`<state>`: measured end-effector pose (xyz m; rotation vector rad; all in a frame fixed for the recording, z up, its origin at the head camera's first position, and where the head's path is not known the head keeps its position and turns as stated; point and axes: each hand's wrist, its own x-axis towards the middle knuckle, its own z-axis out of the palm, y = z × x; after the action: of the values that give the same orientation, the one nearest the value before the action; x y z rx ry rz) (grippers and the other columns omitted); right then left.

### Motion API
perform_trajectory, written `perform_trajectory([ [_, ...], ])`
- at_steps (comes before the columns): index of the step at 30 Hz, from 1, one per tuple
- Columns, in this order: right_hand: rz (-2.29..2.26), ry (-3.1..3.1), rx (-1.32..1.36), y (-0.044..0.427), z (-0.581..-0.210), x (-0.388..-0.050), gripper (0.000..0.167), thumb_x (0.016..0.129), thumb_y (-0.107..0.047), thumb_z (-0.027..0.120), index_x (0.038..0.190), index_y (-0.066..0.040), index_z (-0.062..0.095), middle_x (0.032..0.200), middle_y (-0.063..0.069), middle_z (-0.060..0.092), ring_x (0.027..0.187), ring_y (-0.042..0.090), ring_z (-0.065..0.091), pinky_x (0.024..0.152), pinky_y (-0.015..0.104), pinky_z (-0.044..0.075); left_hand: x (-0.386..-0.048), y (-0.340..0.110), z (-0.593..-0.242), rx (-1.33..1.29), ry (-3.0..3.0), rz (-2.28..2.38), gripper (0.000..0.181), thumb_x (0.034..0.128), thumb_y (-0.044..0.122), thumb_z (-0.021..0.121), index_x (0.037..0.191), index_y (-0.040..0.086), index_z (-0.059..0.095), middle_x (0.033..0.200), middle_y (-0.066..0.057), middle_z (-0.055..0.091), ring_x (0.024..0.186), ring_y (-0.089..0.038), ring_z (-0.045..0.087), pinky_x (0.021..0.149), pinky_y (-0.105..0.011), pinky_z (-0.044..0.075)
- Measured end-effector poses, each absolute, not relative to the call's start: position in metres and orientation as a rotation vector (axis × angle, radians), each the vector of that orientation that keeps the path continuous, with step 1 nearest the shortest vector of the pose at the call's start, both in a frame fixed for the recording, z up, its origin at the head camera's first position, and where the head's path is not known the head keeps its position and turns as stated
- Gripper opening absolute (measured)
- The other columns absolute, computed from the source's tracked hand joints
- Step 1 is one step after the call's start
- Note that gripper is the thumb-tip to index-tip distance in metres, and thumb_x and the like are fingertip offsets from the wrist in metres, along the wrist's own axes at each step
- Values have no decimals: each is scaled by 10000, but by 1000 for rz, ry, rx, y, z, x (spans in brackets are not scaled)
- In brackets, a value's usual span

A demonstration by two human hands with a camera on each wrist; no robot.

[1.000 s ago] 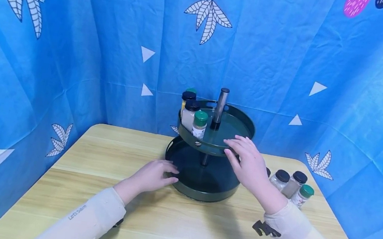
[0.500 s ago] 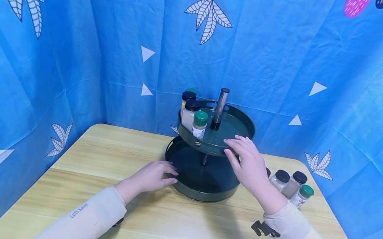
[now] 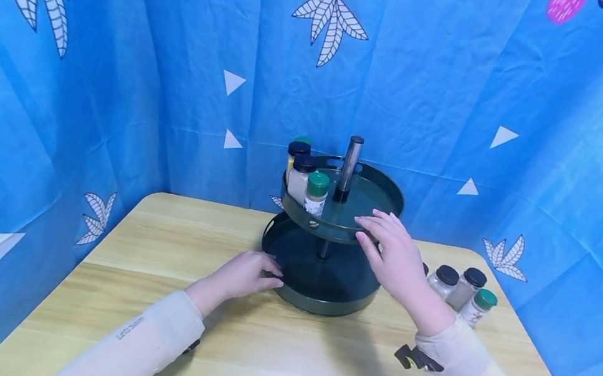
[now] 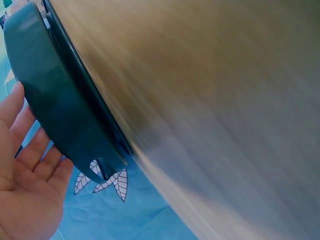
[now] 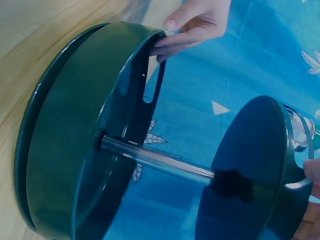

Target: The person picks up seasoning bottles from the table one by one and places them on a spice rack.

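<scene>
Standing on the table (image 3: 170, 241) near its far edge, the rack (image 3: 332, 235) occupies the space between both hands in the head view. Left hand (image 3: 240, 273): positioned at the left side of the lower tray (image 3: 329, 306), fingers loosely extended at the rim. Right hand (image 3: 397, 256): placed at the front right of the upper tray (image 3: 370, 199), fingers lying over the rim, thumb at its outer side. Jars (image 3: 315, 205) stand along the upper tray's left side; further jars (image 3: 458, 293) stand near the table's right edge, beyond the right wrist.

Left wrist view: the palm faces the camera, fingers relaxed, fingertips meeting the rim of the lower tray; left grip released.

Right wrist view: a metal post (image 5: 157, 159) joins both trays. The left fingers dip over the lower rim beside a slot (image 5: 150, 85), thumb apart from the wall. The right fingertips contact the upper rim at the picture's margin; whether they clamp it cannot be told.
</scene>
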<state>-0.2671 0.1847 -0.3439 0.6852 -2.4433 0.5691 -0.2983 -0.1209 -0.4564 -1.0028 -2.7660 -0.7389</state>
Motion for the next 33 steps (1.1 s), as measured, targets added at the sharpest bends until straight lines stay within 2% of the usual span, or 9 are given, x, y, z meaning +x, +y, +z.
perform_trajectory([
  [7,616,-2446,690,186,-342,-265,357,986,-229,657,1321,-107,661,1346,111,636,1410,294,430,1191,515,257,-297,-119,-454,-948,-2790,-749,139,892,250,773,958,133,807,1011,-9,760,1124,-239,666,1009,-409,508],
  [17,651,-2461,676,189,-342,-261,369,991,-242,648,1336,-111,650,1390,111,605,1432,292,398,1193,509,249,-298,-115,-454,-866,-2845,-759,117,886,256,779,934,153,808,976,10,759,1123,-241,664,1006,-409,508],
  [22,642,-2494,665,191,-339,-257,391,995,-252,642,1361,-116,631,1422,113,578,1437,302,388,1172,547,275,-299,-114,-454,-843,-2858,-769,130,886,262,779,940,147,807,979,5,760,1116,-243,665,1000,-411,511],
  [33,622,-2544,624,199,-333,-244,429,994,-251,644,1398,-113,598,1473,132,524,1432,354,380,1164,558,279,-298,-112,-453,-840,-2859,-799,132,883,266,781,927,145,808,956,17,759,1145,-250,654,1012,-417,501],
])
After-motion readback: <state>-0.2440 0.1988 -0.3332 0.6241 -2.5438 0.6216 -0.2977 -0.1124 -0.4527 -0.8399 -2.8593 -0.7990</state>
